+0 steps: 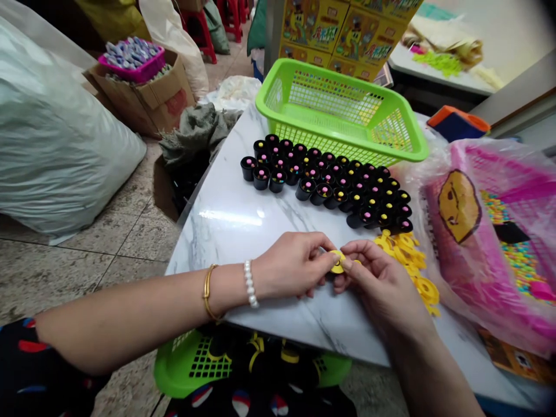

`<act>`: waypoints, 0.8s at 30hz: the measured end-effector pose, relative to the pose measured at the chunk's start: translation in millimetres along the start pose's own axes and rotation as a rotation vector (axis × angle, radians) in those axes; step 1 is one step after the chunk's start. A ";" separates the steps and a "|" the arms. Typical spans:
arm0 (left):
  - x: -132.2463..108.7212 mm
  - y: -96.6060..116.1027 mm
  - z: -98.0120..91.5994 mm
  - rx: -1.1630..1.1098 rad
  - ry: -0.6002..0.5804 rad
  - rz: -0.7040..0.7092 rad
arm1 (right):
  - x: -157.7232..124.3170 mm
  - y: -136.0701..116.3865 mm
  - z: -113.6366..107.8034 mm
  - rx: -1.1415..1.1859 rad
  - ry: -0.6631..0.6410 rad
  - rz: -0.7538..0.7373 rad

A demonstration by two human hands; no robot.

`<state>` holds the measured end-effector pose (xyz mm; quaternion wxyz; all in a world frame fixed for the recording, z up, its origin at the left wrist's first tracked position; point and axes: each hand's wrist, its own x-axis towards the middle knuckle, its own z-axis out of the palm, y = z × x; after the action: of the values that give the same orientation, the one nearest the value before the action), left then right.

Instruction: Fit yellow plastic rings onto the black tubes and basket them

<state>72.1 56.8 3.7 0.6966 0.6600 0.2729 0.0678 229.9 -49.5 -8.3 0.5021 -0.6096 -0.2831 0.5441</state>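
Note:
Between my two hands is a small yellow plastic ring-shaped piece, pinched by the fingers of both. My left hand comes in from the left, its thumb resting on the piece. On the opposite side my right hand grips it with thumb and fingertips, hiding part of it. Beyond the hands stand rows of small black cups, with pink or yellow bits showing at their tops. Just right of my right hand lies a heap of similar yellow pieces.
A green basket stands behind the cups. To the right, a pink basket in clear plastic holds colourful pellets. Another green basket sits below the table's front edge. Sacks and a cardboard box occupy the left floor.

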 end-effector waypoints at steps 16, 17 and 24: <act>-4.0 -11.6 1.8 0.530 0.071 0.488 | -17.5 -2.3 -13.5 0.148 0.026 0.061; -4.2 -12.7 2.4 0.527 0.061 0.508 | -16.7 -2.2 -11.0 0.126 0.012 0.055; -3.2 -14.0 7.8 0.489 0.049 0.490 | -4.0 -7.4 6.4 -0.088 -0.024 0.083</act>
<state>69.3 46.8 -8.9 0.4743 0.8514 0.1311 0.1814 224.4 -48.6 0.6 0.4485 -0.6357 -0.2874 0.5587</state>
